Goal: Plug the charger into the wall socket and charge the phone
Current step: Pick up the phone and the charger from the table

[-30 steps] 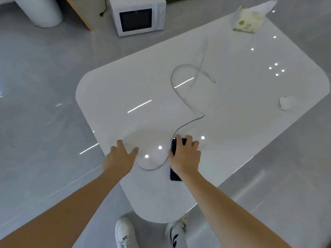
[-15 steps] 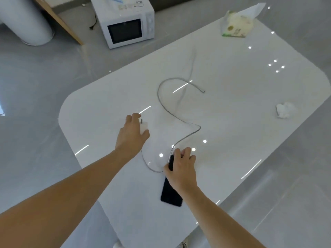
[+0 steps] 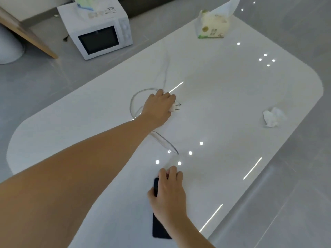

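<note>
My left hand (image 3: 158, 109) is closed around a white charger plug (image 3: 174, 108) over the middle of the white table (image 3: 232, 97); its metal prongs stick out to the right. A grey cable (image 3: 163, 141) loops behind that hand and runs down toward the phone. A black phone (image 3: 159, 230) lies flat near the table's front edge. My right hand (image 3: 169, 194) rests on the phone's upper half, fingers curled over its top end. No wall socket is in view.
A tissue pack (image 3: 213, 24) stands at the table's far end and a crumpled tissue (image 3: 273, 119) lies at its right side. On the grey floor to the left sits a white microwave (image 3: 97, 33) beside a slanted wooden leg (image 3: 26, 34).
My left hand picked up the charger plug and carried it away from me toward the table's middle, dragging the cable along. My right hand stayed on the phone.
</note>
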